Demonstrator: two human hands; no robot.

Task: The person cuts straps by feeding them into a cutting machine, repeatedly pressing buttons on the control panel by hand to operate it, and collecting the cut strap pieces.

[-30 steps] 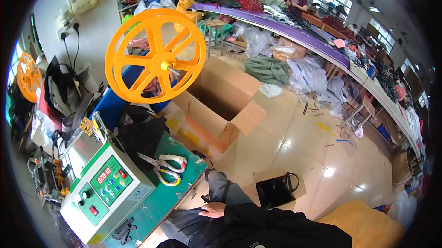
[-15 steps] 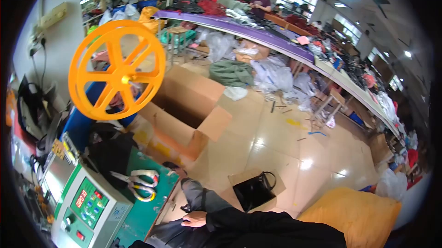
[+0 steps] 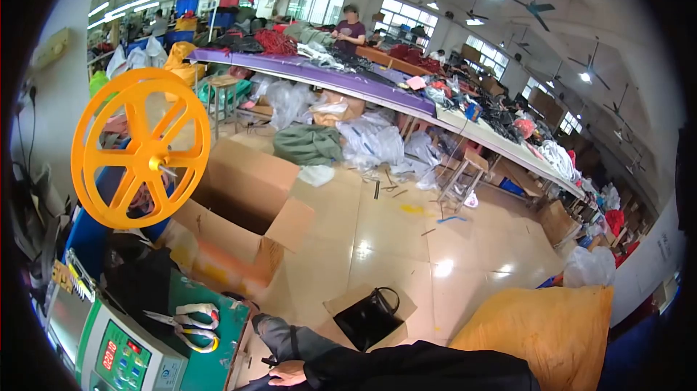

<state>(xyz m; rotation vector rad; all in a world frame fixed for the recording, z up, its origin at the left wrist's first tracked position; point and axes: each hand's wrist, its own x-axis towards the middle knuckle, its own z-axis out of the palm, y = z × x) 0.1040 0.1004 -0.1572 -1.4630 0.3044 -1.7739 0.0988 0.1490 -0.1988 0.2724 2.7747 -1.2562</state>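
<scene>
My right hand (image 3: 288,373) lies low in the head view at the end of a black sleeve (image 3: 428,369). Its fingers rest loosely over my dark-clothed leg, and no object shows in them. A small black piece (image 3: 269,361) is close by the fingertips; I cannot make out what it is. My left hand is out of view. To the left, scissors with wrapped handles (image 3: 196,327) lie on a green bench top (image 3: 225,311). Beside them stands a control box (image 3: 123,355) with a red digital display. A black handbag (image 3: 368,320) sits on cardboard on the floor.
A large orange reel (image 3: 141,148) rises at the left. Behind it is an open cardboard box (image 3: 232,188). An orange sack (image 3: 541,329) bulges at the lower right. A long purple-edged table (image 3: 312,71) holds heaped material, with a person (image 3: 349,30) behind it.
The view has swung right and tilted up, so the reel, box, bench and handbag appear farther left. My right hand still rests on my leg, now lower in view.
</scene>
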